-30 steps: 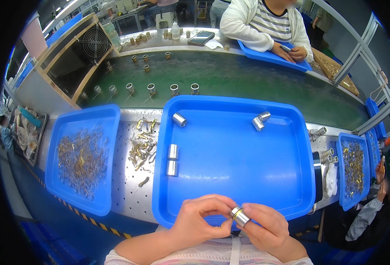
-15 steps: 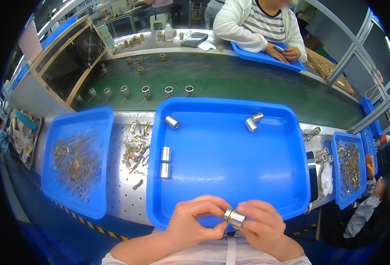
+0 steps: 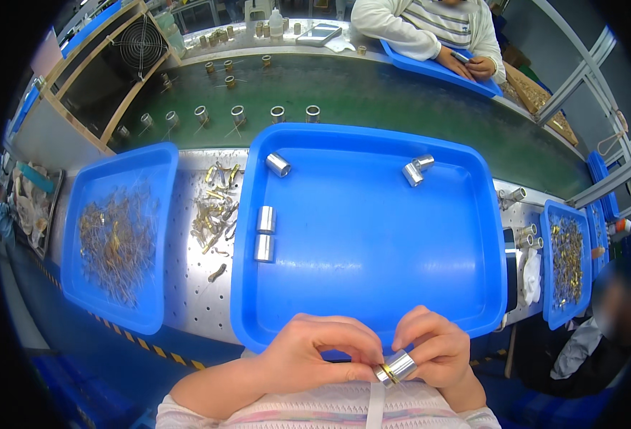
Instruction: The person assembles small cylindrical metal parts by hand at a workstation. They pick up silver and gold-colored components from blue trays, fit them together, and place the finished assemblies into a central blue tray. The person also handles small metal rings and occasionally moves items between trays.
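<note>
- Left hand (image 3: 315,354): fingertips pinching brass end of metal sleeve (image 3: 399,367).
- Right hand (image 3: 433,350): clasping same sleeve, just below near rim of large blue tray (image 3: 373,236).
- Loose cylinders (image 3: 265,232) inside tray.

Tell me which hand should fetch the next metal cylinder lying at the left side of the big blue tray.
Left, probably. The left hand sits on the same side as the paired cylinders near the tray's left wall, while the right hand grips the silver cylinder being assembled.
</note>
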A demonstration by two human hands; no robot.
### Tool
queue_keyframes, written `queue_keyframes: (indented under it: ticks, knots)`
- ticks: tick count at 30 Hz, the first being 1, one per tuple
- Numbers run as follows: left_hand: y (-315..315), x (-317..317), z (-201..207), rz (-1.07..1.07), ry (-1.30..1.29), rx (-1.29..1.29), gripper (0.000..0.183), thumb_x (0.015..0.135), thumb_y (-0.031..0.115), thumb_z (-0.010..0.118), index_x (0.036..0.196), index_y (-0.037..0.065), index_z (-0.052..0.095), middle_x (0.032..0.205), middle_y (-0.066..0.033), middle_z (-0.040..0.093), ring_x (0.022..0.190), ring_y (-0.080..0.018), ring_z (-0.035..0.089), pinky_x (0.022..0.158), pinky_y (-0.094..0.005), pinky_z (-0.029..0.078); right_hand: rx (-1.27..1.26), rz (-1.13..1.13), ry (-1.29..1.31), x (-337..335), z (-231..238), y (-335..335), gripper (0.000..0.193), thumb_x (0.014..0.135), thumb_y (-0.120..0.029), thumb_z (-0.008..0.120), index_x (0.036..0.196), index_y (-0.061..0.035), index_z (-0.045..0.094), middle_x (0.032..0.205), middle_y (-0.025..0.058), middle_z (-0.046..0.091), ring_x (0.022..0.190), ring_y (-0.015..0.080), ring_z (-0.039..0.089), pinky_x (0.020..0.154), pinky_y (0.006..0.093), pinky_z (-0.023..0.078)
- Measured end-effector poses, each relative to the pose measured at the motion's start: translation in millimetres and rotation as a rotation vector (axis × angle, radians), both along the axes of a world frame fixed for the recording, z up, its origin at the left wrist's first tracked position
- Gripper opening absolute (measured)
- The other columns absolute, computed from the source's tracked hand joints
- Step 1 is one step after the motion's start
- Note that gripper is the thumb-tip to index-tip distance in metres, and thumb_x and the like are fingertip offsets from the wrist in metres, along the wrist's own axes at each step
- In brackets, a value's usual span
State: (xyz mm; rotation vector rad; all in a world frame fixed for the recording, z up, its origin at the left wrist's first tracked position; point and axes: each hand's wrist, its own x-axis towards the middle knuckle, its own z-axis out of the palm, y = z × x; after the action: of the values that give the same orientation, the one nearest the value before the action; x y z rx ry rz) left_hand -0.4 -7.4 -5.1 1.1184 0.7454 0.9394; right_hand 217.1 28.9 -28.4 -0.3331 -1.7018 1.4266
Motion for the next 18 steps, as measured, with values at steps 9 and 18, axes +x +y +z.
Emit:
queue_keyframes:
  ticks: [9, 18]
  knots:
    - [-1.2, 2.6, -4.8, -0.005, 0.099, 0.24, 0.013, 0.069, 0.004, 0.076, 0.076, -0.001, 0.067, 0.078, -0.0121, 0.067, 0.072, -0.0208, 0.065, 0.062, -0.0272, 0.052, 0.003, 0.046, -0.048, 3.4, 4.6, -1.0, 0.019, 0.074, -0.015, 0.072, 0.083, 0.0003, 0.067, 0.095, 0.0162, 0.062, 0.083, 0.0269, 0.059, 0.072, 0.0358, 0.046]
    - [-5.1, 7.1, -13.5, -0.009, 0.049, 0.299, 0.012, 0.071, 0.004, 0.075, 0.076, -0.002, 0.065, 0.078, -0.0127, 0.066, 0.069, -0.0219, 0.065, 0.058, -0.0277, 0.051, -0.032, 0.078, -0.077, 4.9, 6.7, -2.3, 0.018, 0.072, -0.012, 0.072, 0.08, 0.0033, 0.066, 0.093, 0.0168, 0.063, 0.082, 0.0295, 0.06, 0.071, 0.0369, 0.049]
